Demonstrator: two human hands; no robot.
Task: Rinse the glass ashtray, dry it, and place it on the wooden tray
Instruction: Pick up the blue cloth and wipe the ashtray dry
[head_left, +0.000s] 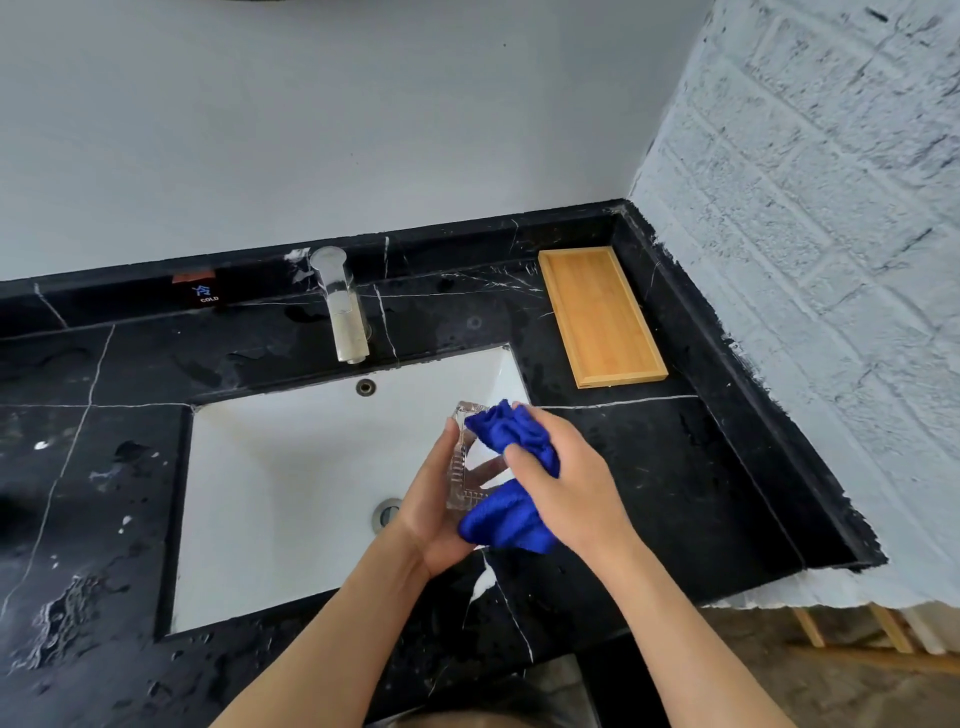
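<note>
The clear square glass ashtray (464, 462) is tilting on edge above the sink; the wooden tray (601, 317) is lying empty, far right.

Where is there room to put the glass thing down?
The rectangular wooden tray by the brick wall is bare. The black marble counter between tray and front edge is free too. It is crowded over the white sink, where both hands hold the clear glass ashtray and blue cloth.

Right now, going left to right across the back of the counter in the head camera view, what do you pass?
Cold label → faucet → wooden tray → white brick wall.
</note>
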